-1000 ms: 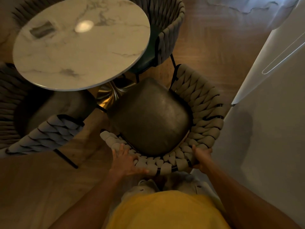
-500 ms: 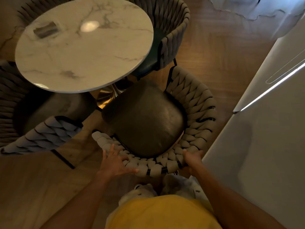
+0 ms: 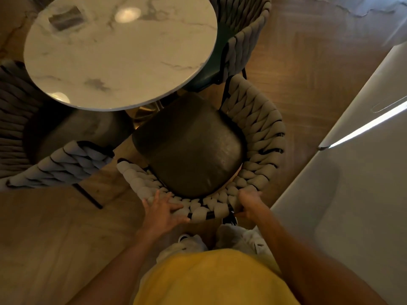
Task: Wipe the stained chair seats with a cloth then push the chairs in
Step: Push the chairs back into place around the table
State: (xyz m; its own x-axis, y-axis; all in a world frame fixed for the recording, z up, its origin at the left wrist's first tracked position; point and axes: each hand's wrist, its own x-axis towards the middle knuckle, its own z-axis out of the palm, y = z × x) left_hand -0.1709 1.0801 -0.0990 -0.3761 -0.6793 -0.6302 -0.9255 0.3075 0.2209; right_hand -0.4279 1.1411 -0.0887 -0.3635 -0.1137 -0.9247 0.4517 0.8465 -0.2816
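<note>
I see the woven chair [image 3: 259, 137] in the middle of the scene, its dark seat [image 3: 189, 148] facing the round marble table [image 3: 119, 53], the seat's far edge just under the tabletop's near rim; my left hand [image 3: 161, 213] lies flat with fingers spread on the chair's near back rim; my right hand [image 3: 248, 203] curls over the rim on the right, gripping it, though its fingertips are hidden behind the weave; a second chair [image 3: 55, 164] sits at the left, cut off by the frame edge; a third chair [image 3: 242, 34] stands on the far side, partly hidden by the tabletop; a pale wall panel [image 3: 352, 194] rises at the right; no cloth is discernible in this dim light.
</note>
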